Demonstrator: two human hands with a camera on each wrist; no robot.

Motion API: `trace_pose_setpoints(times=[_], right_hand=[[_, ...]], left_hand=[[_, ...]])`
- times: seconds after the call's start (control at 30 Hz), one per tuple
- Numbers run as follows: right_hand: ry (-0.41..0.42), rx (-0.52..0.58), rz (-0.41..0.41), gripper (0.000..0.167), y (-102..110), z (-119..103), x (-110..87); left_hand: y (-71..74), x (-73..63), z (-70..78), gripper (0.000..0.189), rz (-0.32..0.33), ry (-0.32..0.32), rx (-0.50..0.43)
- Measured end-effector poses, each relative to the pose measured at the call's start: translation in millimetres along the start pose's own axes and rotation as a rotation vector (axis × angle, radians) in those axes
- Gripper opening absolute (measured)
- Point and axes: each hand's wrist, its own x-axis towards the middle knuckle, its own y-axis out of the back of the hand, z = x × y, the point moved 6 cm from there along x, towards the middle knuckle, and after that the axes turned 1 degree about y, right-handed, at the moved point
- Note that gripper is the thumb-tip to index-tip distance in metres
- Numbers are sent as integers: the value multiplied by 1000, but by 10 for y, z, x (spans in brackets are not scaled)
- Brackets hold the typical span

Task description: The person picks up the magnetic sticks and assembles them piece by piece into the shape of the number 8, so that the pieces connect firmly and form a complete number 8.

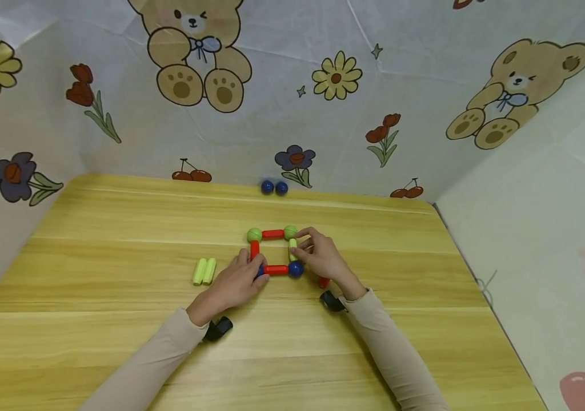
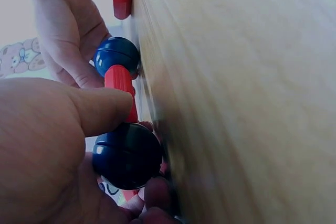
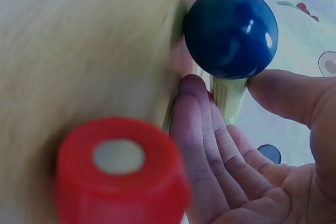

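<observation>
A small square of rods and balls lies on the table. Its far corners are a green ball (image 1: 254, 234) and a second green ball (image 1: 290, 232), its near corners two blue balls. My left hand (image 1: 236, 281) holds the near-left blue ball (image 2: 127, 156), its thumb along the front red rod (image 1: 276, 269). On the other side, my right hand (image 1: 323, 257) pinches the light-green rod (image 1: 293, 249) forming the right side, thumb just beside the near-right blue ball (image 3: 231, 32). More red rods make up the back and left sides; fingers partly hide the left one.
Left of the left hand lie two loose light-green rods (image 1: 204, 271) side by side. A loose red rod (image 3: 121, 182) lies close to the right wrist. Two spare blue balls (image 1: 274, 187) rest at the table's back edge, against the printed cloth (image 1: 251, 142).
</observation>
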Motion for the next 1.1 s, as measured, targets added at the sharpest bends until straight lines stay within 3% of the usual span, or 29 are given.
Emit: trace_pose_setpoints(times=[0.33,0.77,1.1], right_hand=[[41,-36,10,61,-15,24,38],[81,-77,0,53,-15,-5,69],[50,-75,12,56,5,-4,44]], left_hand=[[-2,6,-9,19,0,-1,-3],[9,4,-9,19,8,0,-13],[120,24,-61,37,59,14,-172]])
